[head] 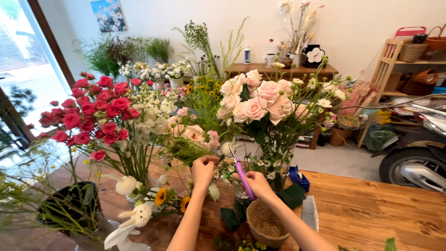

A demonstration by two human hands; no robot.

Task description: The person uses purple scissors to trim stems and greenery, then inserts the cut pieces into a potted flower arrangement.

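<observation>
Currently, red roses (93,109) stand in a vase at far left, beside a white rabbit figure (132,223). The left hand (203,168) pinches a green stem (186,151), fingers closed, steadying it for cutting. The right hand (257,182) grips purple-handled scissors (242,175), blades raised toward that stem. A woven basket (265,225) sits just below; pink roses (258,100) rise behind.

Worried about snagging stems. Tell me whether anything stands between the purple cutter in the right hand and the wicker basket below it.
Nothing visible does. The right hand holds the purple cutter just above the wicker basket, with only open air between; dark green leaves lie to the basket's left.
</observation>
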